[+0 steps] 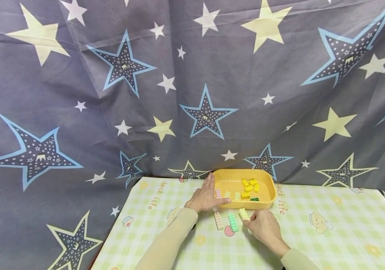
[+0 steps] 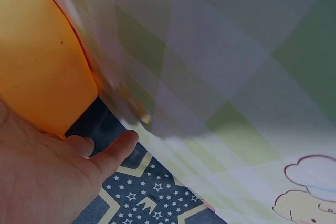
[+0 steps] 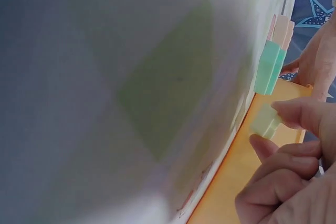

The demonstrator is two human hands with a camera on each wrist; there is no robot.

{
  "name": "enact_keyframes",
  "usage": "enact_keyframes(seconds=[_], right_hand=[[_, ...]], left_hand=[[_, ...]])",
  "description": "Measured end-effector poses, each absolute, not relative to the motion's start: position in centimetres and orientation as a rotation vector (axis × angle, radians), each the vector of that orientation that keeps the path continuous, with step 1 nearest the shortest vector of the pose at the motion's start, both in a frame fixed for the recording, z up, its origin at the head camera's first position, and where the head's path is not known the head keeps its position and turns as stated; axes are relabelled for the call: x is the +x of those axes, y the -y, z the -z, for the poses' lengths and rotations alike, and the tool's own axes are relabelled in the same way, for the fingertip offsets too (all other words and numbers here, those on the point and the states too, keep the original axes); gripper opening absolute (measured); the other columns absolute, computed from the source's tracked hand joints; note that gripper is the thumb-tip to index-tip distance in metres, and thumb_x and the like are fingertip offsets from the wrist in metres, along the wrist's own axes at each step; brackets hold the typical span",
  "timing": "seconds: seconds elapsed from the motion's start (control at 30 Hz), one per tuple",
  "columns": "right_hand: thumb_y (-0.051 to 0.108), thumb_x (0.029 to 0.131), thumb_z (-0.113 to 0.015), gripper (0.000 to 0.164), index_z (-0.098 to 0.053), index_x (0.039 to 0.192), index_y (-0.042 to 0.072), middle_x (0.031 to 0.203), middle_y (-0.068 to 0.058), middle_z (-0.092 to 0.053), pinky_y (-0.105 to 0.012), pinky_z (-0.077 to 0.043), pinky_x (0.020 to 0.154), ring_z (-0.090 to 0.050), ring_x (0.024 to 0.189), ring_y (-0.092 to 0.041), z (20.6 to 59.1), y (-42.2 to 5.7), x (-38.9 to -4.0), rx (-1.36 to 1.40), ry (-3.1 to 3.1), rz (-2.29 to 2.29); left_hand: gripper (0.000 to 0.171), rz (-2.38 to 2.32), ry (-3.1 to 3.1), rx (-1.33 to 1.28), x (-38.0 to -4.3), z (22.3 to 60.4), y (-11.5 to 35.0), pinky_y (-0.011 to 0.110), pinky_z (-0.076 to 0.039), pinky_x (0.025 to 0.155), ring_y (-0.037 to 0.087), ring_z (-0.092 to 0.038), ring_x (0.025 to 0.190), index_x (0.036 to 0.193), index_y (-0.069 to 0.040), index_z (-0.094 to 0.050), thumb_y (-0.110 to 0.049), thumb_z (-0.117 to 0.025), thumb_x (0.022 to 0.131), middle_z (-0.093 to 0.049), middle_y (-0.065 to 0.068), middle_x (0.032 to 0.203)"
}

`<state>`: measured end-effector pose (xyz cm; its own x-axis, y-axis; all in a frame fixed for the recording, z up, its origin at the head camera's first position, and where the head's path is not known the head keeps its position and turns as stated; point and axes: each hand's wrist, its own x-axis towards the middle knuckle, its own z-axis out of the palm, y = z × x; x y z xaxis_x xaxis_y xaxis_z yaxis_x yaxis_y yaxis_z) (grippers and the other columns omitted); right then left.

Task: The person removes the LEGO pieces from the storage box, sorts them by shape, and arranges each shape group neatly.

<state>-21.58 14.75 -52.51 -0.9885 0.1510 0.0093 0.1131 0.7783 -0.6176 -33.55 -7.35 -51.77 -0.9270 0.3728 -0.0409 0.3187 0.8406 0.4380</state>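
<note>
My right hand (image 1: 265, 226) pinches a pale yellow toy building brick (image 1: 244, 214) between thumb and index finger, just in front of the tray; the same brick (image 3: 265, 121) shows close up in the right wrist view. To its left a mint green brick (image 1: 233, 223) and a peach-pink brick (image 1: 218, 221) lie on the table, roughly side by side and apart. My left hand (image 1: 206, 197) rests against the left end of the orange-yellow tray (image 1: 270, 200), straight fingers along its side and thumb at the front rim. The left wrist view shows this hand (image 2: 52, 177) beside the tray wall.
Inside the tray are several yellow bricks (image 1: 248, 189), a dark green brick (image 1: 254, 199), a pink one (image 1: 218, 194) and two small pale ones (image 1: 237, 196). A green-checked cloth (image 1: 314, 240) covers the table. Behind its back edge hangs a dark star-patterned curtain (image 1: 179, 153).
</note>
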Motion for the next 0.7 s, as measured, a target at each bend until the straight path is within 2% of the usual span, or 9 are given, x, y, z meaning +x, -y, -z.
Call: enact_keyframes(seconds=[0.23,0.7], right_hand=[[0.022,0.083,-0.090,0.025,-0.073,0.070,0.009,0.067,-0.001,-0.068,-0.030,-0.043,0.055,-0.058,0.062,-0.016,52.35,-14.47,-21.37,-0.230,2.938,-0.954],[0.021,0.081,-0.090,0.026,-0.071,0.068,0.009,0.066,-0.001,-0.067,-0.029,-0.043,0.053,-0.057,0.060,-0.016,52.52,-14.17,-21.37,-0.252,2.991,-0.887]], left_hand=[[0.130,-0.639,-2.902,0.559,-33.69,51.76,7.34,0.063,-0.039,0.129,0.033,-0.017,0.173,0.176,-0.004,-0.005,-0.077,-0.071,0.091,0.000,0.011,0.187],[0.131,-0.675,-2.891,0.525,-33.64,51.84,7.38,0.064,-0.035,0.132,0.030,-0.016,0.174,0.177,-0.007,-0.005,-0.079,-0.072,0.090,0.000,0.008,0.188]])
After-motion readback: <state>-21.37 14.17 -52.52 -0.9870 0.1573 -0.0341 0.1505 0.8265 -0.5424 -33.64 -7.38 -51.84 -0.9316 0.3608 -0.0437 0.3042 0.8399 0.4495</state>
